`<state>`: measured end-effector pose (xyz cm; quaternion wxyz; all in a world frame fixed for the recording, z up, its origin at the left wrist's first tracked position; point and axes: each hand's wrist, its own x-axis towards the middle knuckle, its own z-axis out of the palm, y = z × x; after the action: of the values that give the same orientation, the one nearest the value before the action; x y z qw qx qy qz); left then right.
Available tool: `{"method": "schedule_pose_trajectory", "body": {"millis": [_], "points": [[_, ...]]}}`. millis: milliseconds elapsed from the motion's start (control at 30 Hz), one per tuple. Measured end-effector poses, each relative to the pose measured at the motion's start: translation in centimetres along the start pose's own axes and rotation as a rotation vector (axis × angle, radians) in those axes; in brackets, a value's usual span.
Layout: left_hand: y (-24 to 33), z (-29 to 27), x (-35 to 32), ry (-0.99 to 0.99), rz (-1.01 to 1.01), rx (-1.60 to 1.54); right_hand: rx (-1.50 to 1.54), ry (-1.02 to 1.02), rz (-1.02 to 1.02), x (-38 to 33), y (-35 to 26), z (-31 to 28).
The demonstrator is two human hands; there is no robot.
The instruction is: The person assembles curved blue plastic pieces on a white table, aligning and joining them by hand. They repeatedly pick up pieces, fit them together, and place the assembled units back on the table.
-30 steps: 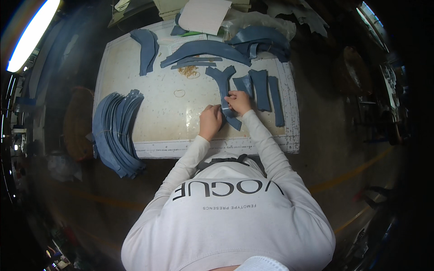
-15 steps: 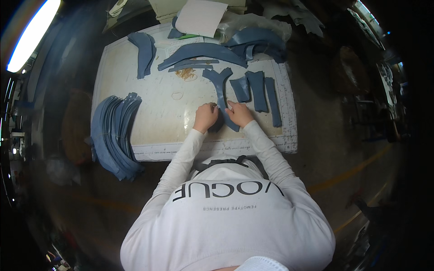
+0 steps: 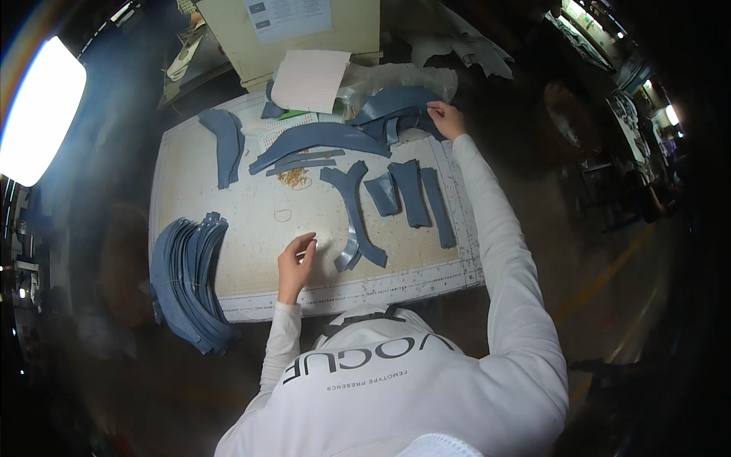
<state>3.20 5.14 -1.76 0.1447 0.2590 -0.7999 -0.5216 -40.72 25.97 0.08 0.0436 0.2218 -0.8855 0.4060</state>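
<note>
A white cutting table (image 3: 228, 221) carries cut blue-grey leather pieces. My left hand (image 3: 295, 259) rests on the near middle of the table with its fingers loosely apart and nothing in it, just left of a curved forked piece (image 3: 354, 217). My right arm is stretched to the far right corner. There my right hand (image 3: 448, 118) grips the edge of a pile of long curved blue pieces (image 3: 396, 107). Three short blue strips (image 3: 411, 192) lie side by side between my two hands.
A fanned stack of blue curved pieces (image 3: 186, 282) overhangs the table's left edge. A long arc piece (image 3: 316, 141) and a bent piece (image 3: 225, 145) lie at the back. A white sheet (image 3: 312, 80), a clear plastic bag (image 3: 400, 76) and a beige box (image 3: 304, 34) stand behind.
Both hands were together on the curved forked piece. My right hand has left it and reached to the far pile; my left hand has shifted left, off the piece.
</note>
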Motion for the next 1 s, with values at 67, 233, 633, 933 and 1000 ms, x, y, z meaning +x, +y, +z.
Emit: {"method": "schedule_pose_trajectory", "body": {"millis": [67,233,633,933,1000], "points": [[-0.2,-0.5,-0.8,0.006,-0.031,-0.074,-0.109,-0.057,0.022,4.4,2.7,0.2],[-1.5,-0.8,-2.7,0.070,-0.118,-0.140,-0.283,-0.178,0.144,8.5,7.6,2.0],[-2.8,-1.9,-2.1,0.175,-0.144,-0.181,-0.323,0.014,-0.259,4.8,1.3,-2.2],[3.4,-4.0,2.7,0.051,0.032,-0.172,-0.447,-0.038,-0.585,-8.2,-19.6,-8.9],[5.3,-2.7,2.8,0.081,0.163,-0.119,-0.466,-0.072,-0.628,-11.9,-22.5,-9.0]]}}
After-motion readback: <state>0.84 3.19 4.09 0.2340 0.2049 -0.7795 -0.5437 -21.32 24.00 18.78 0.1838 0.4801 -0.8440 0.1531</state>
